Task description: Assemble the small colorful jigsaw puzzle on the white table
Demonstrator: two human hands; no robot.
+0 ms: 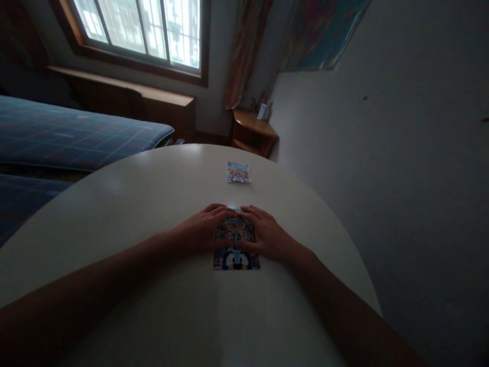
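Observation:
A colourful printed sheet (237,261) with a blue cartoon dog's face along its near edge lies flat on the white round table (168,300). My left hand (204,229) rests on the sheet's left side, fingers stretched inward across it. From the other side, my right hand (269,235) lies over the right part, its fingers also extended. The fingertips meet near the far edge, and both thumbs reach toward the middle. Part of the print is hidden under the hands. Beyond them sits a small square picture packet (238,173), touched by neither hand.
To the left is a bed with a blue plaid mattress (76,132). A wooden corner shelf (254,122) holding small items stands past the table's far edge. A white wall (382,168) runs along the right, and a barred window (145,30) is at the back.

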